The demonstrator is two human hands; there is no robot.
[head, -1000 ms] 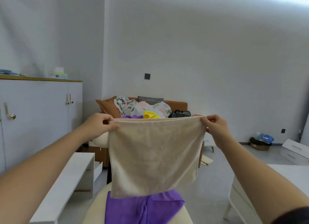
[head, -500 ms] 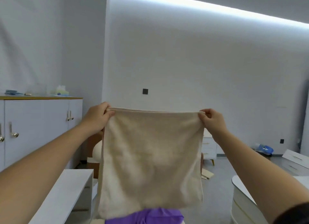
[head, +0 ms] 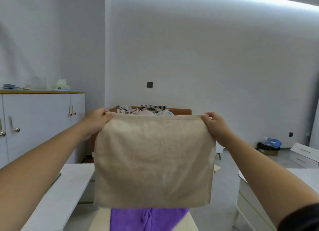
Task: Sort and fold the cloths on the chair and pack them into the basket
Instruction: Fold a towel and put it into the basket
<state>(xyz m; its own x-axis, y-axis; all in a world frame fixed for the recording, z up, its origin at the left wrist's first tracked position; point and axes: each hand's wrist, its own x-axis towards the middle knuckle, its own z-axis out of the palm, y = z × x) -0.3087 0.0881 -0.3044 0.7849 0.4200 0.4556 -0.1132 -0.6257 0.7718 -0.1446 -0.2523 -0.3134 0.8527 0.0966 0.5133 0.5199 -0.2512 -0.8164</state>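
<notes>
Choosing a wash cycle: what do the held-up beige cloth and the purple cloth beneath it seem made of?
Beige square cloth: probably woven cotton or terry, matte, slightly nubby, with a stitched hem along its top edge. Purple cloth: likely microfibre, judging by its smooth, plush folds and saturated colour.

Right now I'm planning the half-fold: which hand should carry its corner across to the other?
Probably right, though it's close. The right hand pinches just the very corner of the beige cloth, free to swing across, while the left hand wraps more of its corner and can anchor.
</notes>
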